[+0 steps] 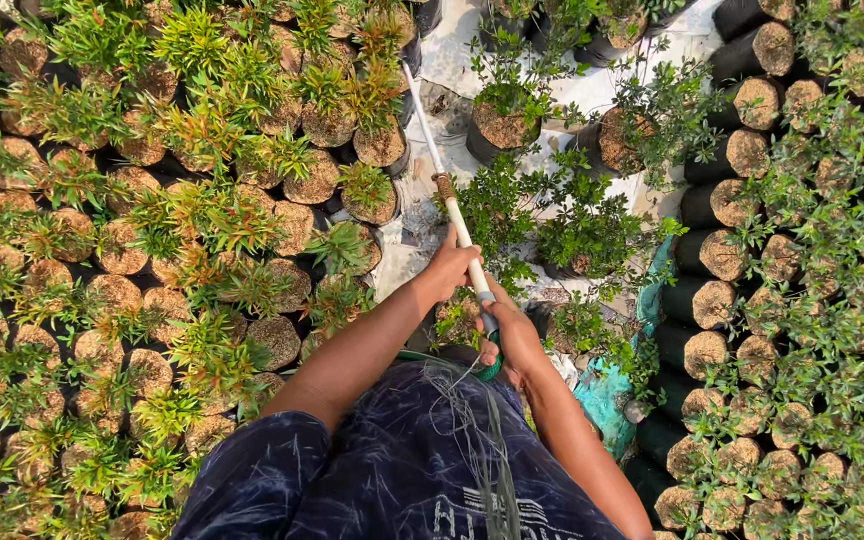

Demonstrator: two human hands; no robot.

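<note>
My left hand (449,268) grips a long white wand (441,178) partway along its shaft. My right hand (510,335) holds the wand's lower end, where a green hose (493,372) joins it. The wand slants up and to the left, its thin tip reaching over a row of potted seedlings (377,130). A brown rusty collar sits midway up the shaft. Both arms reach forward from my dark blue patterned shirt (392,470).
Dense black nursery bags with green-and-orange seedlings (152,250) fill the left. Bags lying on their sides with leafy shrubs (802,300) fill the right. Small bushy plants (582,230) stand along a narrow pale path (422,215). A teal sheet (607,395) lies by my right arm.
</note>
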